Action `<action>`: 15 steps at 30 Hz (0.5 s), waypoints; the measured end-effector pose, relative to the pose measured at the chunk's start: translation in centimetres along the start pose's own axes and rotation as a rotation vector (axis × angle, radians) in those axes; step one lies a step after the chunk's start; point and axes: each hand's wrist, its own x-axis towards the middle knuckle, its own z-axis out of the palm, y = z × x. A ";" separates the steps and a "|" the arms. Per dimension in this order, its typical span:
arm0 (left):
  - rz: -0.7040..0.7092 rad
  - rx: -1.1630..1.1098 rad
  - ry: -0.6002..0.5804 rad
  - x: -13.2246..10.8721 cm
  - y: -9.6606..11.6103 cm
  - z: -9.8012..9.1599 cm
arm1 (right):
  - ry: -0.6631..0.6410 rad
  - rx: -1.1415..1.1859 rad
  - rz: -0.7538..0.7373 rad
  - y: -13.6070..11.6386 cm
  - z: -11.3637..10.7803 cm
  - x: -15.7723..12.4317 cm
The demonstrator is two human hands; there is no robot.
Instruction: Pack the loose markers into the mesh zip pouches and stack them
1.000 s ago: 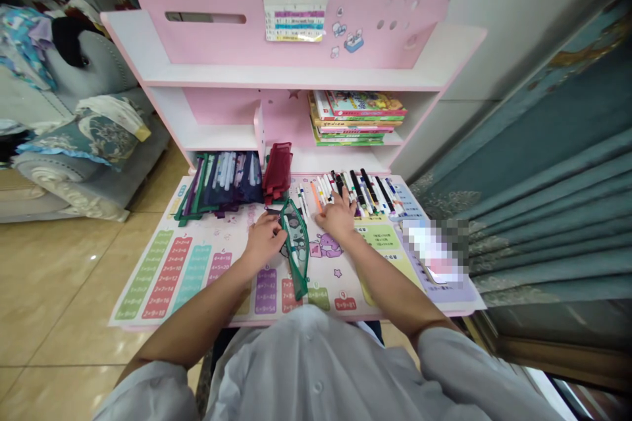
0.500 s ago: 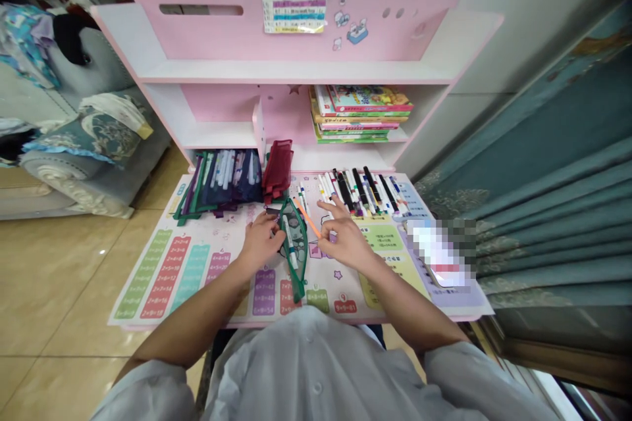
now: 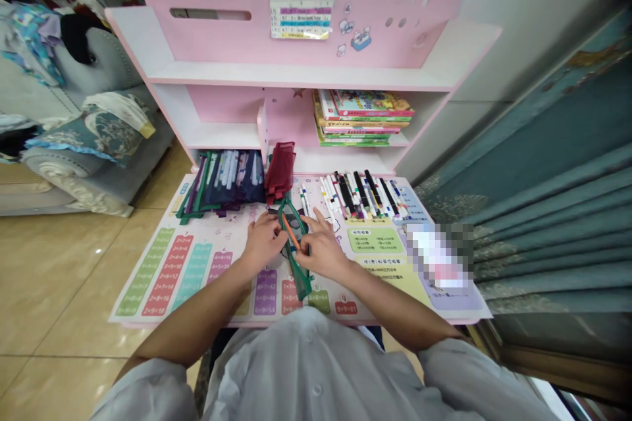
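A green mesh pencil pouch [image 3: 299, 270] lies open in the middle of the pink desk's printed mat [image 3: 192, 263]. My left hand [image 3: 264, 240] grips the pouch's left edge and holds it open. My right hand [image 3: 320, 251] pinches an orange pen [image 3: 290, 231], whose tip sits inside the pouch's mouth. Behind my right hand lies a row of several pens and markers [image 3: 358, 194] on the mat.
A pile of dark blue and green pouches with pens [image 3: 224, 181] and a red pouch [image 3: 280, 171] lie at the back of the desk. Books [image 3: 363, 118] are stacked on the shelf. A sofa [image 3: 74, 138] stands left, a teal curtain [image 3: 548, 164] right.
My right hand left the row of pens with an orange pen, carried it leftward, and now has it in the green pouch's mouth. My left hand stayed on the pouch.
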 end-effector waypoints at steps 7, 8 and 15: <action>-0.015 0.015 -0.021 0.0 0.1 -0.2 | -0.062 -0.052 -0.011 0.1 1.0 -0.1; -0.017 0.017 -0.018 0.0 0.0 -0.2 | -0.046 -0.048 -0.016 0.4 1.0 0.0; 0.014 -0.003 -0.013 0.1 -0.2 0.0 | 0.333 -0.081 0.091 4.7 -0.2 2.3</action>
